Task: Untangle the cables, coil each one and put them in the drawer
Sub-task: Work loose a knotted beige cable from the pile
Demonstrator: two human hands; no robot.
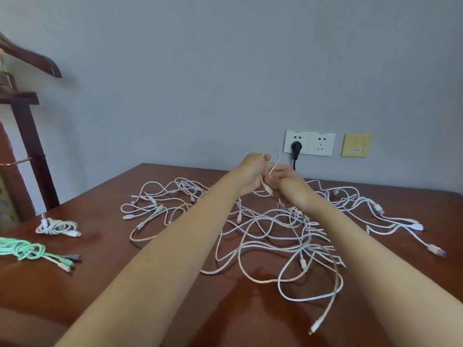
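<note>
Soft, even, fairly bright light; weak shadows. Pale sheen on the glossy table (62,291). Slightly soft throughout, stretched toward edges, blurred at the wooden stand (32,61).

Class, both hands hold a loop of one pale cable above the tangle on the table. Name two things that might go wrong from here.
1. The left hand and right hand hold the pale cable; if it threads through the tangle, pulling may tighten knots.
2. The black plug sits in the wall behind them; the loop might snag its cord.
</note>
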